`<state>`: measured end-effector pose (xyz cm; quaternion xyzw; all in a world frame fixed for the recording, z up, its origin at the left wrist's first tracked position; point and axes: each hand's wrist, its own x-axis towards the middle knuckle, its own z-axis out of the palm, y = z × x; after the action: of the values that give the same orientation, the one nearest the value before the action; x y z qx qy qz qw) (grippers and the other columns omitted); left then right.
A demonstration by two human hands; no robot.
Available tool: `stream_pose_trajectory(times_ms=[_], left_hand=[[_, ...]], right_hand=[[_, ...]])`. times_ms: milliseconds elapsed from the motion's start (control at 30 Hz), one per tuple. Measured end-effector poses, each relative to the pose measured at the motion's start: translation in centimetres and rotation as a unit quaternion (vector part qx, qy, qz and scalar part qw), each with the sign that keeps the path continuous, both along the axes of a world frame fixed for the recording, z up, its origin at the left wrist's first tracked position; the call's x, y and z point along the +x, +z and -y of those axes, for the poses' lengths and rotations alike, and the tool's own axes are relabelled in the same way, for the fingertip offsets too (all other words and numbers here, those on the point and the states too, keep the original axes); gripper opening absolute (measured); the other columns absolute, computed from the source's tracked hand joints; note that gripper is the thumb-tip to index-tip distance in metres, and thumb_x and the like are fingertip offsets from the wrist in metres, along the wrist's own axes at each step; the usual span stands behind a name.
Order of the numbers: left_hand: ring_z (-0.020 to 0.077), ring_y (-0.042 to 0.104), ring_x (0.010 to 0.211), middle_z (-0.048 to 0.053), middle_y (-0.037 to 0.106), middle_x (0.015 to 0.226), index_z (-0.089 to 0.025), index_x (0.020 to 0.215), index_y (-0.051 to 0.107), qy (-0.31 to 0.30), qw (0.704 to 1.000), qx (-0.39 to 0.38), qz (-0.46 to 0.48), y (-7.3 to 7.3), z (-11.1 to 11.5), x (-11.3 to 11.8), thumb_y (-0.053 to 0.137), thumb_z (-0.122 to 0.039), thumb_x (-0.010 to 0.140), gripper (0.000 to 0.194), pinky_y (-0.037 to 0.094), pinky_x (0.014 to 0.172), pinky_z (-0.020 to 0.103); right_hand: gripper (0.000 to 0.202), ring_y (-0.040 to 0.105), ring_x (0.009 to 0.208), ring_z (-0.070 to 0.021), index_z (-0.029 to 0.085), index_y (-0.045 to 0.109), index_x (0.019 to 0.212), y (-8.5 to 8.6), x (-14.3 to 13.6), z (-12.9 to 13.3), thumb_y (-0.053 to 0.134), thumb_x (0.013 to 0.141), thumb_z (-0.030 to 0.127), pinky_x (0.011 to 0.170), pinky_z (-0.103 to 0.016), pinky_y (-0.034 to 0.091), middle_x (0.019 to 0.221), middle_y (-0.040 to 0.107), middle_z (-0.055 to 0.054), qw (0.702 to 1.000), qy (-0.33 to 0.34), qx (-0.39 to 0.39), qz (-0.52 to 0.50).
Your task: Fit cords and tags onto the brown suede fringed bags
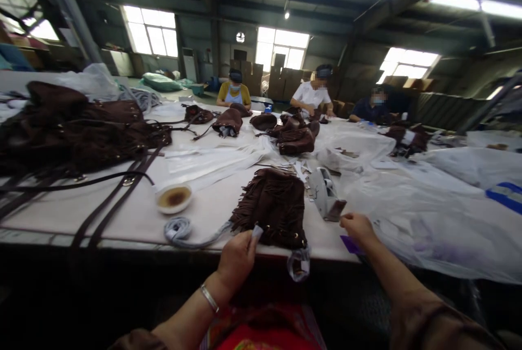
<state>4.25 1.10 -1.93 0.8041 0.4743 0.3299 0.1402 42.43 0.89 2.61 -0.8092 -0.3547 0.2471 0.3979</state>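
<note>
A dark brown fringed bag [275, 206] lies at the table's front edge. At its lower left, my left hand [237, 256] pinches the end of a grey wrapped strap [204, 241], which has a coil at its far left. To the right of the bag, my right hand [359, 227] is closed at the front of a grey tape dispenser [325, 195]; what its fingers hold is too small to make out. A purple piece [351, 244] shows just below that hand. A clear plastic-wrapped bit [299, 264] hangs from the bag's lower right corner over the edge.
A white bowl with brown liquid [174, 198] stands left of the bag. Brown bags [77, 127] with long straps are heaped at the left. Clear plastic sheets [440, 225] cover the right side. More brown bags [297, 141] and several people are across the table.
</note>
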Motion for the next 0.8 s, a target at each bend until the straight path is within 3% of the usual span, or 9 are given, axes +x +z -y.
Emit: stream_pose_trajectory(times_ms=[100,167,300,467,633,800], left_hand=[[0.0183,0.062,0.072,0.008,0.067,0.078,-0.018,0.081,0.061,0.005,1.0,-0.015,-0.015,0.2,0.2,0.1,0.04,-0.025,0.099,0.029,0.044,0.068,0.028],[0.0179,0.062,0.072,0.008,0.067,0.078,-0.018,0.079,0.06,0.012,1.0,-0.011,-0.024,0.2,0.3,0.3,0.04,-0.025,0.099,0.03,0.044,0.069,0.028],[0.0182,0.063,0.073,0.007,0.067,0.077,-0.018,0.082,0.061,0.019,1.0,0.006,-0.024,-0.3,0.6,0.6,0.041,-0.026,0.099,0.028,0.045,0.068,0.028],[0.0192,0.064,0.072,0.006,0.067,0.078,-0.018,0.084,0.061,0.028,0.999,0.021,-0.023,-0.9,0.8,0.6,0.039,-0.025,0.1,0.028,0.047,0.066,0.03],[0.0189,0.063,0.067,0.006,0.067,0.075,-0.019,0.08,0.059,0.037,0.999,0.023,-0.02,-1.0,0.8,0.6,0.038,-0.025,0.1,0.03,0.046,0.061,0.03],[0.019,0.063,0.066,0.006,0.067,0.075,-0.019,0.08,0.059,0.043,0.999,0.015,-0.012,-0.8,0.8,0.5,0.037,-0.028,0.1,0.031,0.045,0.059,0.03]], right_hand=[[0.02,0.044,0.048,-0.0123,0.017,0.066,0.066,0.4,-3.9,1.9,0.068,0.067,0.036,0.048,-0.027,0.033,0.057,0.06,-0.002,0.994,0.107,-0.001,-0.035],[0.029,0.043,0.05,-0.0109,0.017,0.066,0.076,1.2,-8.0,3.0,0.067,0.074,0.046,0.049,-0.025,0.034,0.063,0.061,-0.001,0.965,0.242,0.032,-0.095],[0.031,0.043,0.053,-0.01,0.017,0.064,0.073,2.8,-16.6,3.1,0.063,0.081,0.047,0.05,-0.023,0.032,0.062,0.058,0.001,0.92,0.38,0.046,-0.084],[0.032,0.046,0.05,-0.0111,0.017,0.063,0.065,1.8,-22.3,0.2,0.061,0.077,0.047,0.05,-0.024,0.034,0.055,0.057,0.001,0.924,0.373,0.035,-0.083],[0.033,0.053,0.054,-0.0146,0.018,0.062,0.055,0.1,-23.4,-1.5,0.06,0.07,0.047,0.055,-0.027,0.039,0.055,0.061,-0.002,0.938,0.346,0.014,-0.028],[0.032,0.05,0.052,-0.0128,0.017,0.063,0.059,0.4,-23.2,-1.2,0.065,0.07,0.047,0.052,-0.026,0.036,0.054,0.058,-0.001,0.937,0.345,0.009,-0.061]])
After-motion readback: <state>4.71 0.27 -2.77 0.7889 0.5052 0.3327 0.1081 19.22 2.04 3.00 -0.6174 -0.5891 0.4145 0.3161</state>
